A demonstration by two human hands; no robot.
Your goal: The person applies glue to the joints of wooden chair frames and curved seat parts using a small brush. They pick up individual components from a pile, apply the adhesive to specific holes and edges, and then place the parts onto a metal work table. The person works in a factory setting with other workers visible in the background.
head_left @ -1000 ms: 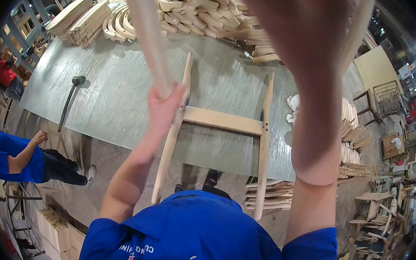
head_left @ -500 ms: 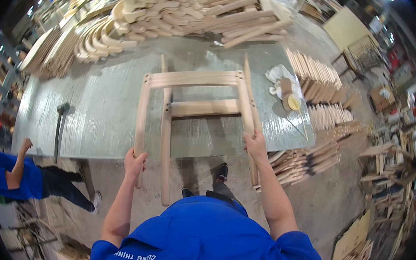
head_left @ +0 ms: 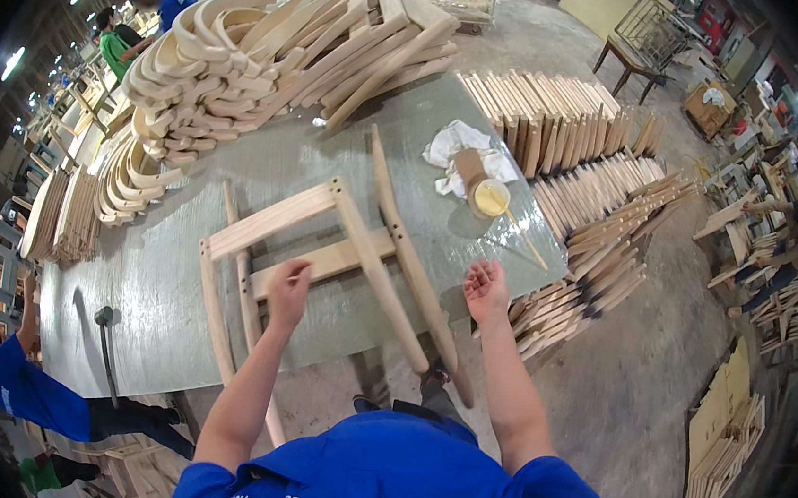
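Note:
Two pale wooden leg frames lie overlapped on the table, their leg ends jutting past its near edge. The upper frame has a crossbar joining two legs. Under it, a second crossbar joins another pair of legs. My left hand is over that lower crossbar, fingers loosely bent and holding nothing; contact with the wood cannot be made out. Right of the frames, my right hand is palm up with half-curled fingers and nothing in it. Beyond it stands a cup of yellow paste with a stick.
A white cloth lies by the cup. Curved wooden parts and straight pieces are heaped at the back. A mallet rests at the left. Stacked legs stand at the right. A person in blue is at the left.
Both hands have let go of the leg frame, which now lies turned on the table over the other one. My right hand has come away from its leg. The view has turned rightward.

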